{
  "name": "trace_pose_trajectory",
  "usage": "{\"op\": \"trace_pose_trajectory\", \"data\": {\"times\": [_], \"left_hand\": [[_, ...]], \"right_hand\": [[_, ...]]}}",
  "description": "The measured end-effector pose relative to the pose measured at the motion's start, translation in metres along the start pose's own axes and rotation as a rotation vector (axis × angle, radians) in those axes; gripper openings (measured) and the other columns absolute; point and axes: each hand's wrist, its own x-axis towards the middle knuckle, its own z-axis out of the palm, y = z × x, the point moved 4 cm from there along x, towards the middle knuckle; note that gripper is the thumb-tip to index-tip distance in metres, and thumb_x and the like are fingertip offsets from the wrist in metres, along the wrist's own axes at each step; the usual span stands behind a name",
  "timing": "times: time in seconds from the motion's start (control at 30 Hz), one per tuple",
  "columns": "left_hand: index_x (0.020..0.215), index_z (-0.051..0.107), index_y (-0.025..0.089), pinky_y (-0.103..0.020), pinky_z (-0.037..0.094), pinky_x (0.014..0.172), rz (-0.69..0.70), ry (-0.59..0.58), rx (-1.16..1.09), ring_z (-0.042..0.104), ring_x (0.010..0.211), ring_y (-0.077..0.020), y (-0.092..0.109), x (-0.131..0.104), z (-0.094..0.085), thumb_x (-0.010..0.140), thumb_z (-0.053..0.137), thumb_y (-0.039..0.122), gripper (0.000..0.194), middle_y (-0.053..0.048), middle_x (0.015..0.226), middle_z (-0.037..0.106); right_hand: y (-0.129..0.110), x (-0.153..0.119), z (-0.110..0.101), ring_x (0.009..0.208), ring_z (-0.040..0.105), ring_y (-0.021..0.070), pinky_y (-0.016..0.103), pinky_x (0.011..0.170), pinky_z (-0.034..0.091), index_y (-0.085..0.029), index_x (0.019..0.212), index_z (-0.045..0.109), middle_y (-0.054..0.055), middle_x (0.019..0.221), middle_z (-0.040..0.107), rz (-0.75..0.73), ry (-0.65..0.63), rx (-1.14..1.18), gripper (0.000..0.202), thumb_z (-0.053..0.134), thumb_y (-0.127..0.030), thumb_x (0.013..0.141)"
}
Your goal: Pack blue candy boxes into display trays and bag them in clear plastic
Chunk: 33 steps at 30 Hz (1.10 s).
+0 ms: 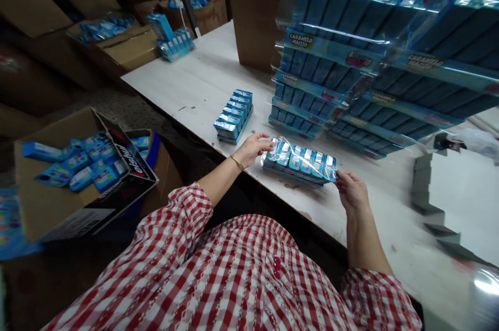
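On the table in front of me is a tray of small blue candy boxes (306,162), set in a row under clear plastic wrap (286,144). My left hand (253,149) pinches the wrap at the tray's left end, with a gold bangle on the wrist. At the right end, the fingers of my right hand (351,185) are closed on the wrap's corner. A second tray of blue boxes (234,115) lies just beyond my left hand, untouched by it.
Tall stacks of wrapped candy trays (323,61) stand at the back right. Another tray (173,42) sits at the table's far left corner. A carton (78,216) of loose blue boxes stands left below the table (187,92). White stacked sheets or boxes (460,206) are at right.
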Motion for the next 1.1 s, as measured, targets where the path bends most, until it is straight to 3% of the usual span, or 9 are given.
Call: {"op": "trace_pose_trajectory", "data": {"times": [0.13, 0.2, 0.3, 0.37, 0.43, 0.53, 0.7, 0.87, 1.1], "left_hand": [[0.084, 0.048, 0.016, -0.017, 0.027, 0.048, -0.017, 0.081, -0.117, 0.057, 0.058, -0.0068, 0.002, 0.012, 0.002, 0.057, 0.066, 0.003, 0.035, -0.003, 0.076, 0.066], [0.080, 0.050, 0.016, -0.017, 0.034, 0.052, 0.127, 0.142, -0.092, 0.057, 0.061, -0.0071, -0.001, 0.009, 0.000, 0.054, 0.067, 0.002, 0.033, 0.000, 0.071, 0.063], [0.074, 0.056, 0.015, -0.021, 0.043, 0.066, 0.463, 0.242, 0.043, 0.056, 0.067, -0.0081, -0.007, -0.007, -0.005, 0.055, 0.071, 0.011, 0.025, 0.002, 0.070, 0.060], [0.074, 0.058, 0.016, -0.023, 0.044, 0.072, 0.571, 0.269, 0.142, 0.057, 0.072, -0.0094, -0.012, -0.017, -0.007, 0.059, 0.071, 0.019, 0.020, 0.001, 0.075, 0.060], [0.078, 0.058, 0.015, -0.023, 0.044, 0.069, 0.503, 0.267, 0.172, 0.058, 0.070, -0.0095, -0.016, -0.019, -0.010, 0.058, 0.072, 0.020, 0.024, 0.000, 0.075, 0.060], [0.087, 0.056, 0.014, -0.020, 0.040, 0.055, 0.251, 0.190, 0.161, 0.058, 0.058, -0.0083, -0.014, -0.012, -0.011, 0.056, 0.075, 0.019, 0.036, 0.002, 0.066, 0.059], [0.083, 0.054, 0.014, -0.018, 0.031, 0.044, -0.067, 0.018, 0.252, 0.053, 0.041, -0.0080, -0.003, 0.001, -0.001, 0.066, 0.070, 0.020, 0.024, 0.000, 0.054, 0.061], [0.080, 0.054, 0.014, -0.021, 0.040, 0.050, 0.089, 0.035, 0.128, 0.053, 0.045, -0.0071, 0.005, 0.014, 0.012, 0.057, 0.071, 0.006, 0.030, 0.004, 0.054, 0.058], [0.071, 0.057, 0.015, -0.023, 0.044, 0.063, 0.456, 0.221, 0.167, 0.055, 0.060, -0.0089, 0.008, 0.013, 0.006, 0.062, 0.065, 0.009, 0.013, 0.002, 0.064, 0.057]], "right_hand": [[0.000, -0.002, 0.002, 0.044, 0.049, 0.0064, 0.019, 0.042, 0.042, -0.015, 0.059, 0.062, -0.004, 0.048, 0.055, -0.022, -0.007, -0.007, 0.033, 0.083, -0.032, 0.040], [-0.002, -0.005, 0.003, 0.046, 0.050, 0.0070, 0.019, 0.043, 0.043, -0.015, 0.059, 0.062, -0.003, 0.050, 0.056, -0.035, -0.004, -0.007, 0.033, 0.082, -0.032, 0.040], [-0.006, -0.010, 0.004, 0.047, 0.050, 0.0070, 0.018, 0.043, 0.041, -0.016, 0.059, 0.062, -0.003, 0.050, 0.057, -0.072, -0.005, -0.007, 0.032, 0.082, -0.033, 0.042], [-0.009, -0.012, 0.005, 0.046, 0.048, 0.0069, 0.019, 0.042, 0.039, -0.017, 0.060, 0.062, -0.003, 0.050, 0.056, -0.112, -0.020, -0.015, 0.029, 0.081, -0.033, 0.045], [-0.011, -0.012, 0.005, 0.046, 0.048, 0.0072, 0.019, 0.042, 0.038, -0.017, 0.059, 0.062, -0.003, 0.049, 0.056, -0.135, -0.030, -0.018, 0.026, 0.079, -0.032, 0.047], [-0.011, -0.008, 0.006, 0.048, 0.049, 0.0078, 0.021, 0.045, 0.041, -0.017, 0.057, 0.063, -0.002, 0.051, 0.056, -0.125, -0.025, -0.010, 0.024, 0.078, -0.031, 0.046], [-0.012, -0.001, 0.012, 0.050, 0.047, 0.0063, 0.020, 0.047, 0.041, -0.015, 0.056, 0.064, -0.002, 0.053, 0.056, -0.064, -0.010, -0.016, 0.028, 0.081, -0.032, 0.041], [-0.007, 0.001, 0.012, 0.046, 0.044, 0.0050, 0.017, 0.040, 0.034, -0.015, 0.057, 0.064, -0.003, 0.049, 0.053, -0.004, -0.020, -0.031, 0.034, 0.084, -0.035, 0.037], [-0.005, -0.001, 0.008, 0.050, 0.051, 0.0082, 0.022, 0.046, 0.043, -0.017, 0.057, 0.063, -0.001, 0.057, 0.061, -0.079, -0.031, -0.032, 0.030, 0.082, -0.033, 0.039]]}}
